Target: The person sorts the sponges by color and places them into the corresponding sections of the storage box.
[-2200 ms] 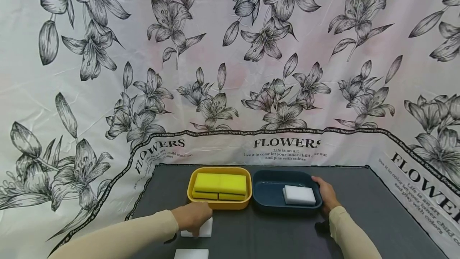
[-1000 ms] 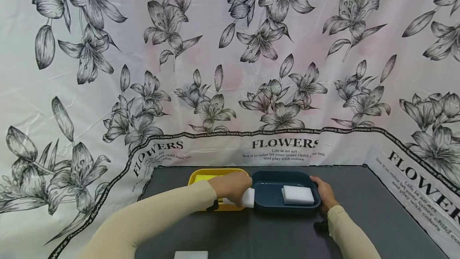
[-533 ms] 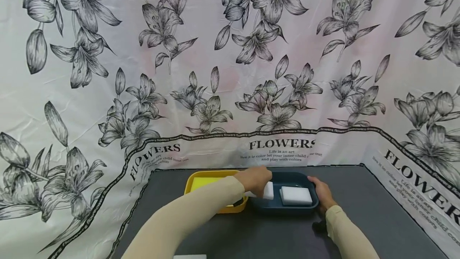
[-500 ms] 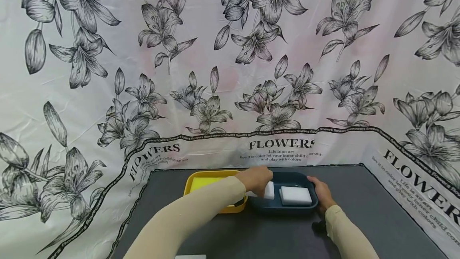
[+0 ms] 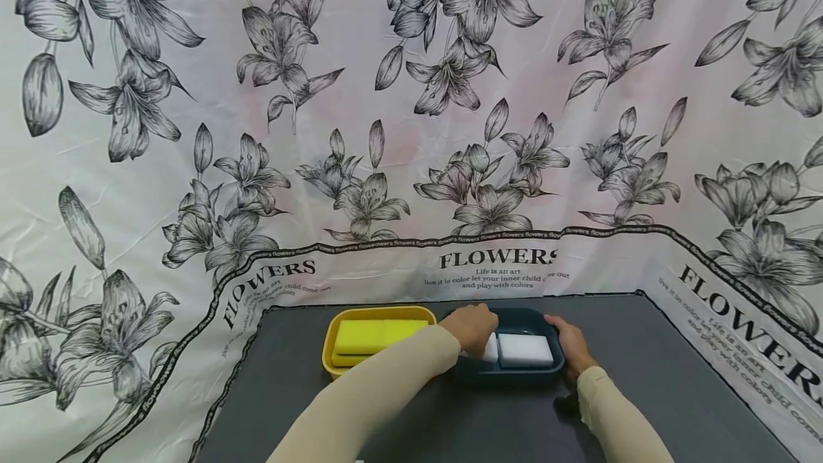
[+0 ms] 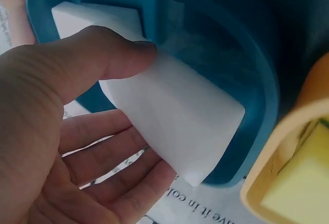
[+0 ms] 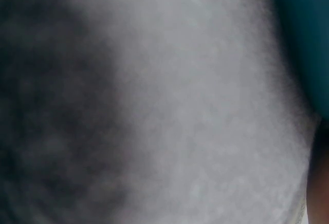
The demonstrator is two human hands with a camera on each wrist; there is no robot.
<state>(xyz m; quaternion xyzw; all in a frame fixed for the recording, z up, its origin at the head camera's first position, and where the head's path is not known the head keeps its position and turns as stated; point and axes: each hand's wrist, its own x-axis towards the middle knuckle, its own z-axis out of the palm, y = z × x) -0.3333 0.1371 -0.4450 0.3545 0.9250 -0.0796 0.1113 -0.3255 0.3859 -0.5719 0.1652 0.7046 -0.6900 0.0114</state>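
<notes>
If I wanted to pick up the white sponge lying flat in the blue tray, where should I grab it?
Probably from above, pinching the two long sides of the flat white sponge. It lies flat in the blue tray, so only its top is open; the left hand and its sponge crowd one end, the right hand the other.

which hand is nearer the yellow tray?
Left. The left hand holds a white sponge over the blue tray, right beside the yellow tray. The right hand rests on the blue tray's far side.
</notes>
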